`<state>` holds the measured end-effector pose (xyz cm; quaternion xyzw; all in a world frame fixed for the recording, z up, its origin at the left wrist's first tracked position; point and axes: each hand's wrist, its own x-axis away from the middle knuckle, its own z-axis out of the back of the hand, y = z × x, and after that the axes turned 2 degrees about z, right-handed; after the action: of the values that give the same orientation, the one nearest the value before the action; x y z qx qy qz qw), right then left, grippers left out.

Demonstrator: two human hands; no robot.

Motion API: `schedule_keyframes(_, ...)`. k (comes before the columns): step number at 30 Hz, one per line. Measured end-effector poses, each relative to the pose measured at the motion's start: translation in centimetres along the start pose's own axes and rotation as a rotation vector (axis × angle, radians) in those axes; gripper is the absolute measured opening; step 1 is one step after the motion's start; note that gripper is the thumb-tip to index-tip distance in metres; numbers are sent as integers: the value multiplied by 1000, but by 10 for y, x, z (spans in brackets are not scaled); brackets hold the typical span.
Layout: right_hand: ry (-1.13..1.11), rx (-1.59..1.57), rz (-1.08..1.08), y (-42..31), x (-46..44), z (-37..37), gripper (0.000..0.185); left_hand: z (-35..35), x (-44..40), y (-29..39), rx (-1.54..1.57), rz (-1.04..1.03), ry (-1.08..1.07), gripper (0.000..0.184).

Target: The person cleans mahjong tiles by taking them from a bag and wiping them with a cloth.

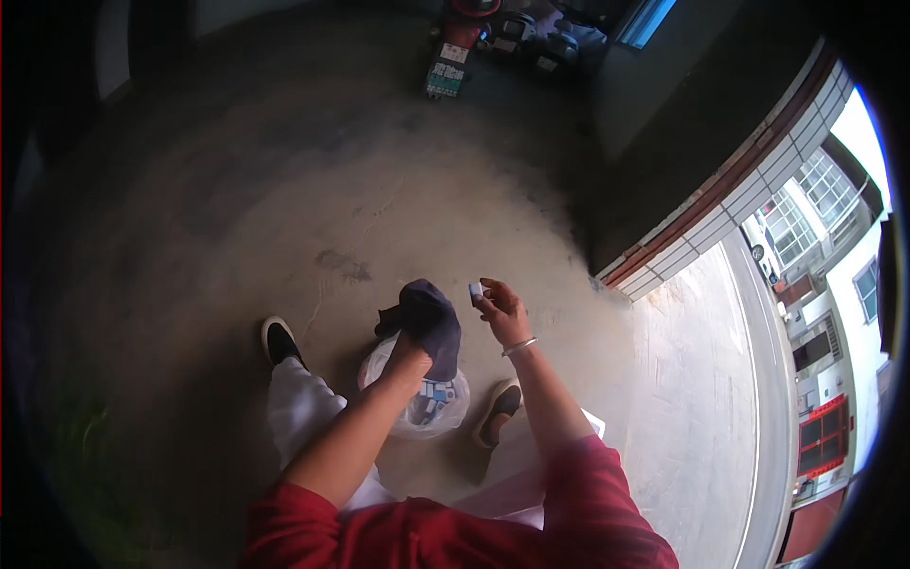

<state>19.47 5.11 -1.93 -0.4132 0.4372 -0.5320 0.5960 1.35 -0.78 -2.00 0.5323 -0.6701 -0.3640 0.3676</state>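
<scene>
A dark navy piece of fabric [431, 322], perhaps a sock, covers my left hand [413, 355] from the fingers to near the wrist. The fingers are hidden by it; the cloth is held up on the hand. Just right of it, my right hand [502, 308], with a bracelet at the wrist, pinches a small light blue and white piece [476, 292] between thumb and fingertips. Below my left hand, a clear plastic bag [453, 410] stands open on the floor. Several small blue and white pieces [434, 398] lie inside it.
My shoes [280, 339] are either side of the bag on the concrete floor [237, 218]. Parked motorbikes [462, 43] stand at the far end. On the right, a tiled wall edge [701, 228] borders a bright street [739, 379] with buildings.
</scene>
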Motion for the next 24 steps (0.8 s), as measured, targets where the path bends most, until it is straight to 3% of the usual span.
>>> schedule_keyframes(3,103,180,292,-42,34,-11,35,-18,5,11,-170,-103,45,24)
schedule_keyframes(4,32,304,367,-58,48,-17,38,-23,7,13,-231,-135,61,23)
schedule_keyframes(5,5,250,343,-45,55,-25,39,-28,9,14,-293,-169,77,23)
schedule_keyframes(7,-30,149,315,-34,63,-38,42,-26,11,5,66,-90,80,24)
schedule_keyframes(10,-120,170,343,-45,71,-39,42,-5,0,-12,348,111,3,46)
schedule_keyframes(11,-118,166,338,-49,72,-38,42,9,-11,-33,266,0,-51,56)
schedule_keyframes(13,-91,219,406,-40,68,-35,41,-5,4,-12,295,85,-80,45)
schedule_keyframes(14,-31,252,392,-39,66,-34,39,2,-3,-21,532,288,-219,44)
schedule_keyframes(19,158,489,322,-29,48,-26,36,-9,1,-33,438,253,-273,48)
schedule_keyframes(24,35,442,343,-45,59,-31,37,3,-9,-28,473,198,-297,51)
